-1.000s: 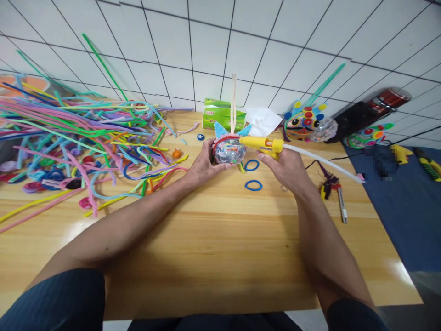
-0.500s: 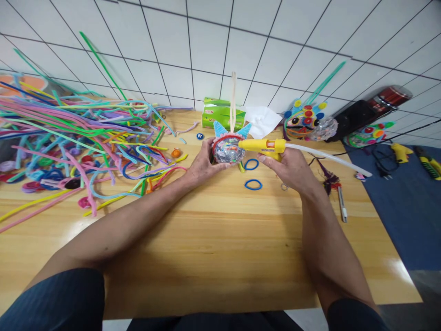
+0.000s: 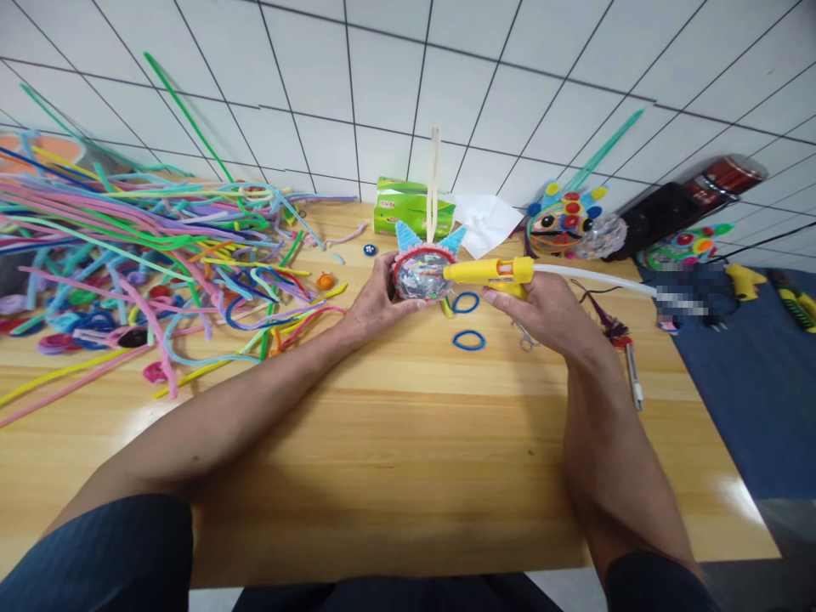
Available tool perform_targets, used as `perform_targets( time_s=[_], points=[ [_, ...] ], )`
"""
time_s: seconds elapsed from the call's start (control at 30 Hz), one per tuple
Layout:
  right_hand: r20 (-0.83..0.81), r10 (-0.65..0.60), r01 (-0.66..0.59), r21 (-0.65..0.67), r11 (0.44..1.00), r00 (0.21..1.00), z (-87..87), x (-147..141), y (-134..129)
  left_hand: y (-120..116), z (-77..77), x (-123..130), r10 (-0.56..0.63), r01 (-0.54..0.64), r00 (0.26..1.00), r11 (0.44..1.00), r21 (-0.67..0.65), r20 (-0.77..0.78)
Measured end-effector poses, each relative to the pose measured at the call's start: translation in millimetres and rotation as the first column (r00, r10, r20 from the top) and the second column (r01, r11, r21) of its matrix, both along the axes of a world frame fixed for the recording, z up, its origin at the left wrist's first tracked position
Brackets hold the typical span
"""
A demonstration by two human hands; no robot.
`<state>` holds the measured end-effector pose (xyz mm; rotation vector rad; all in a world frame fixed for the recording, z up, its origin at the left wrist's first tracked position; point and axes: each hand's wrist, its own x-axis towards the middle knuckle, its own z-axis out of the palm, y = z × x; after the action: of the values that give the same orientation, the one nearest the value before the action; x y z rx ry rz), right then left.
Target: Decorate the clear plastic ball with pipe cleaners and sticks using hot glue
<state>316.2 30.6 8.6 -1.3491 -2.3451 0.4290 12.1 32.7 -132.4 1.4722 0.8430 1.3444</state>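
My left hand is closed around the left side of a clear ball ornament with a red and pink fuzzy rim, two blue pointed ears and a pale upright loop. In my right hand is a yellow hot glue gun, its nozzle against or just beside the ball's right side. A long white glue stick sticks out of its back. Two blue pipe-cleaner rings lie on the table between my hands, one above the other. A small yellow piece shows beside the ball.
Many coloured pipe cleaners are heaped at the left. Behind the ball stand a green tissue pack and a white tissue. A decorated ball, a dark red flask and a silver pen-like tool are at the right.
My right hand and the glue gun have shifted slightly to the right, the nozzle moving a little along the ball. My left hand keeps the ball in about the same place.
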Motion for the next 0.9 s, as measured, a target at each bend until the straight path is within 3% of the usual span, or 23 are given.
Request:
perform_targets(
  time_s=[0.17,0.4,0.6,0.9],
  points=[
    [-0.003,-0.033,0.033,0.004,0.999,0.999,-1.5,-1.3,-1.2,0.5,-0.5,1.2,-0.006,0.006,1.0,1.0,-0.014,0.006],
    [0.014,0.029,-0.028,-0.044,0.999,0.999,9.0,-1.1,-3.3,1.6,-0.8,1.6,-0.002,0.002,1.0,1.0,-0.01,0.0],
    [0.007,-0.041,0.04,0.035,0.999,0.999,-1.5,-1.4,-1.0,0.6,1.9,1.4,-0.005,0.005,1.0,1.0,-0.012,-0.011],
    [-0.009,-0.021,0.021,0.032,0.999,1.0,-3.8,-2.0,2.4,3.9,-4.3,3.4,0.027,-0.028,1.0,0.999,0.017,0.009]
  ],
)
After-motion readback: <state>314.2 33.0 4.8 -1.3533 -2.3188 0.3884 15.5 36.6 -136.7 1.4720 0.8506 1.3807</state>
